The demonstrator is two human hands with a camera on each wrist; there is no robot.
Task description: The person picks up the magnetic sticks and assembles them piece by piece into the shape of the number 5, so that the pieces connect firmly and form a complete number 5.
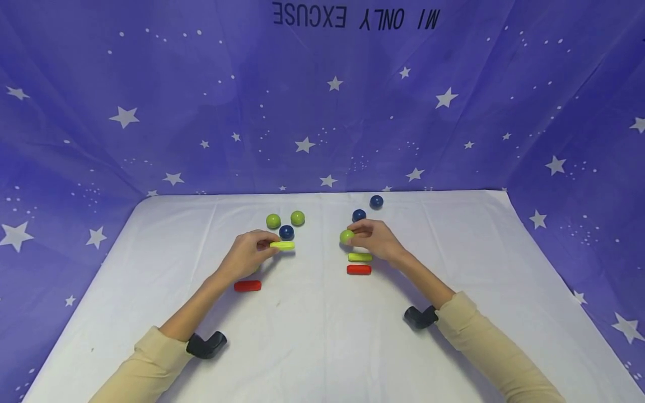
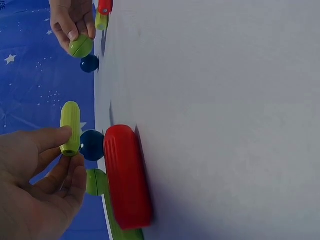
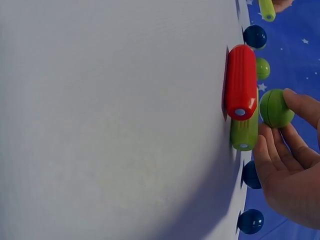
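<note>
My left hand [image 1: 249, 254] pinches a yellow-green ribbed stick [image 1: 283, 245] between thumb and fingers, held above the white table. Just beyond it lies a dark blue ball [image 1: 286, 232]. In the left wrist view a red ribbed stick [image 2: 127, 177] lies nearest, with a green stick [image 2: 117, 220] partly hidden behind it. Thumb and fingertips of my right hand [image 1: 377, 239] grip a light green ball [image 3: 276, 108]. On the near side of that hand are another yellow-green stick [image 1: 360, 257] and a red stick [image 1: 359, 270], lying side by side.
Two green balls [image 1: 298, 218] sit toward the back left. Further right, one blue ball [image 1: 359, 215] is close behind the right hand and another blue ball [image 1: 376, 201] is near the back edge. Starry purple cloth [image 1: 322, 112] rises behind the white table [image 1: 322, 347].
</note>
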